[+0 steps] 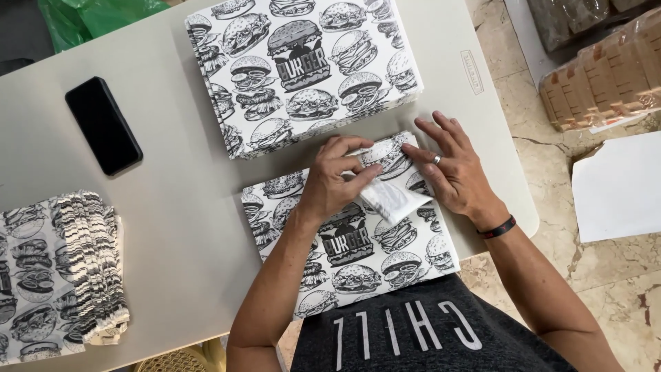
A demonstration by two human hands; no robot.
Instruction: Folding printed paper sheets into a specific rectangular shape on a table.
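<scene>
The left hand (335,176) pinches the folded corner of a black-and-white paper sheet printed with burger drawings (354,238), which lies on the pale grey counter (172,207) just before the person. The right hand (451,169) is open, its fingers spread flat on the sheet, it seems to keep the paper from sliding. A tall stack of the same sheets (303,69) waits just behind, a pile of folded ones (58,272) lies at the left, near a black phone (103,125).

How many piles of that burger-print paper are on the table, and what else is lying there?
Burger-print paper piles: 3 (far stack, near stack under the left hand and right hand, fanned pile at the left edge)
Black phone: 1
Green plastic bag: 1
Total: 5
</scene>
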